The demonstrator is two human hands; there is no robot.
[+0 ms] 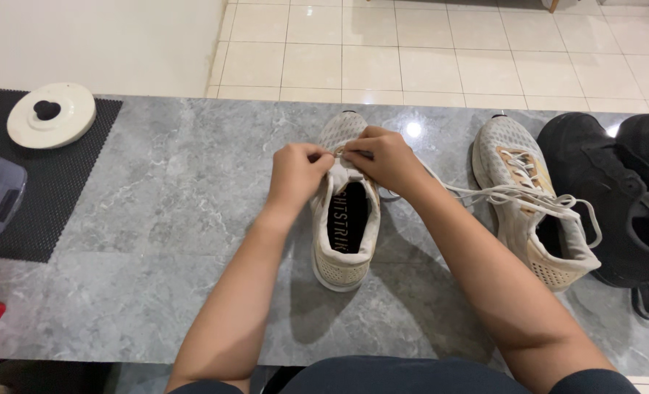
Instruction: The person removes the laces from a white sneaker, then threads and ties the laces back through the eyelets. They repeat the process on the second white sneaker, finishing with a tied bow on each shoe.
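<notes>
Both my arms reach fwd, bare forearms angling inward so the hands meet. My left hand (296, 172) is curled, fingers pinched tight. My right hand (385, 157) sits just beside it, knuckles up, fingertips pinched too, wrists slightly bent.

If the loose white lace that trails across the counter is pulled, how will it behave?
The white lace looks thin and curls in loops, so it is probably floppy and light. It leads to the mesh sneaker under both hands, so a hard pull might slide that shoe on the glossy marble counter.
</notes>
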